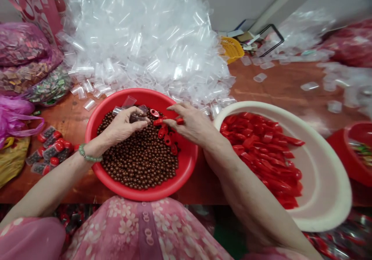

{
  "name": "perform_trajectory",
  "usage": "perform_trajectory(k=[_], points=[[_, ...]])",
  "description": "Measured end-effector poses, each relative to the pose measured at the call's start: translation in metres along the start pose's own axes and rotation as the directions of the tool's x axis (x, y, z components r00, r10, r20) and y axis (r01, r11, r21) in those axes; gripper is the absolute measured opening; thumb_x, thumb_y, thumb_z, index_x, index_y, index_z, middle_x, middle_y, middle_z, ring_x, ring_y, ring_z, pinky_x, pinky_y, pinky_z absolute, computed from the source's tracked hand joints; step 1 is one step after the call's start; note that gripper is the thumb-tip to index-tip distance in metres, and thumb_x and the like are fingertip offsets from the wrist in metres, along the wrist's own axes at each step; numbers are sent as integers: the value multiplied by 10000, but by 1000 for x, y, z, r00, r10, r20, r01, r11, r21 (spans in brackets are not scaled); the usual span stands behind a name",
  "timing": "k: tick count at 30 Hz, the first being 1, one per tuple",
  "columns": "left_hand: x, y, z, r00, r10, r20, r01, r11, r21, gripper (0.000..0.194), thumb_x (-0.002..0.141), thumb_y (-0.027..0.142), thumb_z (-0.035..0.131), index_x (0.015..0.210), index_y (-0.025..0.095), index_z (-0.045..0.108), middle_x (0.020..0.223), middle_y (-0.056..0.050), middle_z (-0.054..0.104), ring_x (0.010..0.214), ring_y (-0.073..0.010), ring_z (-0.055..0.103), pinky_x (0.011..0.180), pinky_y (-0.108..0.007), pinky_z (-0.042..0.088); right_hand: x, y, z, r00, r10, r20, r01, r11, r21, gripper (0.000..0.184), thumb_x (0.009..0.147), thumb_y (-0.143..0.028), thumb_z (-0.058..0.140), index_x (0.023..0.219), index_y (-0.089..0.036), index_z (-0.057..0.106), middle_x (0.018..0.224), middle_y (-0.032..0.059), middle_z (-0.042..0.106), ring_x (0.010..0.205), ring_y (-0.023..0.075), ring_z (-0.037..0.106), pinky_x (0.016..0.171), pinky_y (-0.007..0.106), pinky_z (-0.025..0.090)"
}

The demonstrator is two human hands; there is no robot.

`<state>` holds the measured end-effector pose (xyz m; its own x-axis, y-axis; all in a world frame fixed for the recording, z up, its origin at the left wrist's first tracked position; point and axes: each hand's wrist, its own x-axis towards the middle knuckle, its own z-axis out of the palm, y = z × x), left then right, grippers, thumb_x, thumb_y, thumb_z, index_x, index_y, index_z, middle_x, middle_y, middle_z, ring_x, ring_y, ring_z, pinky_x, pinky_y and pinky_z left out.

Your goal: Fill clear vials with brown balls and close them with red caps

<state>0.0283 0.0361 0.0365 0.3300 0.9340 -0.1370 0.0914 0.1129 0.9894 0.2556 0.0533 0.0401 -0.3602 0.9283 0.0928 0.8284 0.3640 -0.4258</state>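
My left hand [123, 124], with a green bead bracelet at the wrist, is closed around a small clear plastic container [136, 117] over the red basin [94, 147]. Brown balls [139, 155] fill much of that basin. Above its right side, my right hand [193, 125] pinches a red plastic cap [179, 121] between thumb and fingers. Several loose red caps [167, 139] lie on the balls between my hands. Another clear container [129, 102] rests at the basin's far side, just beyond my left hand.
A white oval basin [328, 182] of red caps stands to the right. Behind rises a big heap of clear containers [139, 31]. Filled, red-capped containers [54, 147] lie at left, near pink bags [26, 47]. A yellow basket [232, 50] sits at the back.
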Motion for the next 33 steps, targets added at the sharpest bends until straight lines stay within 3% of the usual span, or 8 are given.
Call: perform_trajectory(k=[5, 8, 11, 16, 22, 26, 30, 33], points=[[-29, 0, 5, 999, -37, -25, 33, 990, -140, 274, 725, 306, 764, 906, 134, 651, 887, -36, 707, 834, -141, 642, 851, -315, 470, -5, -11, -7, 978, -91, -185, 123, 979, 164, 199, 855, -410, 647, 885, -216, 676, 946, 77, 690, 854, 224, 652, 770, 358, 505], [-41, 0, 6, 998, -50, -37, 41, 976, -216, 271, 717, 277, 777, 918, 138, 659, 878, -29, 718, 832, -134, 658, 855, -303, 479, -4, -26, -2, 1000, -7, 30, -5, 924, 381, 344, 794, -532, 682, 711, -213, 583, 638, -14, 565, 588, 139, 510, 598, 289, 424], [-53, 1, 7, 997, -66, -47, 52, 964, -261, 293, 721, 242, 771, 963, 144, 639, 879, -24, 719, 831, -128, 667, 865, -299, 484, -5, -39, 6, 958, -40, 284, -134, 814, 566, 441, 693, -599, 737, 830, -211, 578, 677, -39, 535, 620, 126, 475, 600, 268, 408], [-69, 7, 7, 996, -81, -30, 69, 956, -287, 250, 752, 232, 732, 938, 149, 588, 885, -29, 708, 861, -126, 660, 880, -289, 473, -13, -48, 14, 911, -77, 405, -256, 664, 703, 436, 868, -653, 508, 798, -222, 515, 670, -37, 481, 582, 113, 433, 544, 253, 378], [-70, 1, 5, 995, -101, 1, 100, 989, -112, 159, 767, 223, 701, 881, 143, 625, 815, -6, 654, 799, -122, 605, 806, -272, 454, -22, -55, 14, 970, 2, 243, -199, 583, 788, 452, 830, -653, 576, 746, -208, 580, 638, -20, 521, 562, 112, 469, 520, 251, 389], [-70, -2, 3, 990, -135, -30, 133, 989, -66, 198, 760, 239, 710, 923, 140, 657, 836, -10, 663, 797, -125, 593, 799, -271, 443, -27, -60, 15, 999, 8, 39, -34, 662, 749, 270, 859, -469, 626, 903, -219, 717, 701, 0, 624, 639, 137, 557, 615, 277, 461], [-72, -3, 4, 990, -140, 15, 141, 981, -131, 239, 743, 258, 728, 946, 141, 682, 860, -17, 681, 821, -131, 604, 818, -272, 445, -32, -65, 18, 976, -119, -183, 209, 756, 620, 201, 896, -261, 595, 1034, -259, 741, 944, 44, 726, 862, 177, 666, 798, 329, 536], [-73, -7, 7, 990, -140, 23, 142, 968, -206, 261, 736, 280, 744, 947, 142, 676, 819, 0, 667, 777, -116, 593, 774, -258, 441, -34, -65, 24, 928, -255, -271, 359, 804, 474, 292, 907, -169, 561, 1132, -273, 715, 967, 59, 714, 868, 172, 676, 783, 332, 558]])
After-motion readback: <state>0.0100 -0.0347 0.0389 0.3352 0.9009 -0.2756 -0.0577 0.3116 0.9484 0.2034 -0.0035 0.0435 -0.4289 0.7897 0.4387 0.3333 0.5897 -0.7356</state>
